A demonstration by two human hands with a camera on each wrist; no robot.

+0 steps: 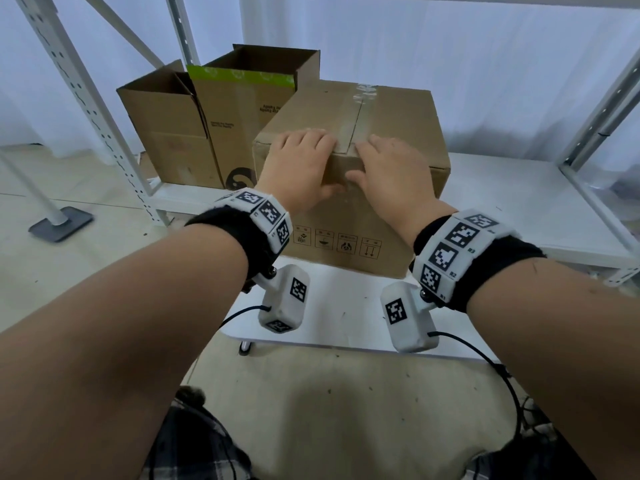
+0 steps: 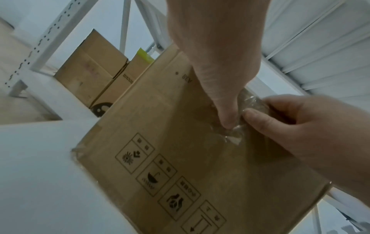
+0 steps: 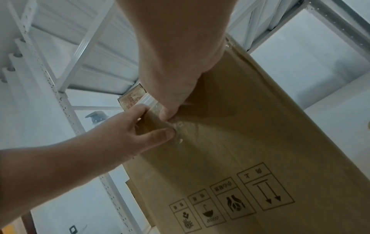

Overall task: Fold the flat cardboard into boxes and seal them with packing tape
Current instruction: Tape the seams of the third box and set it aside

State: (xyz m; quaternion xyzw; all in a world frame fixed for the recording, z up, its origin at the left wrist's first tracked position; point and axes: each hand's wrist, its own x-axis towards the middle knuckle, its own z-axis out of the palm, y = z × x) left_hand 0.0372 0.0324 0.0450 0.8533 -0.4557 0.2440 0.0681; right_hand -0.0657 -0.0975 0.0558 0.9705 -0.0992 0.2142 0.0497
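Note:
A closed brown cardboard box (image 1: pixel 391 109) stands on a white table (image 1: pixel 346 317), printed handling symbols on its near side. Clear packing tape (image 1: pixel 353 112) runs along its top seam and down over the near edge. My left hand (image 1: pixel 304 161) and right hand (image 1: pixel 384 168) lie side by side on that edge, fingers flat on the top, thumbs on the front face. In the left wrist view my left thumb (image 2: pixel 224 110) presses the crinkled tape end (image 2: pixel 232 136), with the right hand (image 2: pixel 300 126) beside it. The right wrist view shows both thumbs meeting on the tape (image 3: pixel 178 126).
Two open-topped cardboard boxes stand at the back left, a plain one (image 1: pixel 166 133) and one with a green flap (image 1: pixel 249 109), close against the taped box. White shelving uprights rise on the left (image 1: pixel 86 98) and right (image 1: pixel 595 116). A grey floor plate (image 1: pixel 59 223) lies at the left.

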